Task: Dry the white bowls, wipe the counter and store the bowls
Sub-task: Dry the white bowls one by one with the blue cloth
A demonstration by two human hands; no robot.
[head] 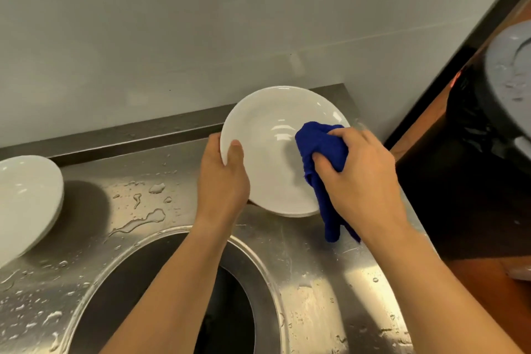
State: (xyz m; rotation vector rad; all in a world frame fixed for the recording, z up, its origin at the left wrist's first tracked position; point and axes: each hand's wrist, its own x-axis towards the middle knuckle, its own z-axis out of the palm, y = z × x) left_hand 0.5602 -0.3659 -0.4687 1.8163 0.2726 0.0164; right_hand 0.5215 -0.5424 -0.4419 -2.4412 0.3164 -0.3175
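Note:
A white bowl (267, 135) is held tilted above the steel counter (301, 256), its inside facing me. My left hand (222, 178) grips its left rim, thumb inside the bowl. My right hand (356, 175) is closed on a bunched blue cloth (319, 149) that presses against the bowl's inner right side; a tail of cloth hangs below the rim. Another white bowl (26, 201) stands on the counter at the far left, partly cut off by the frame.
A round sink basin (138, 290) opens in the counter below my arms. Water drops and puddles (140, 218) lie on the steel left of the basin. A grey wall rises behind. A dark bin with a grey lid (505, 89) stands at right beyond the counter edge.

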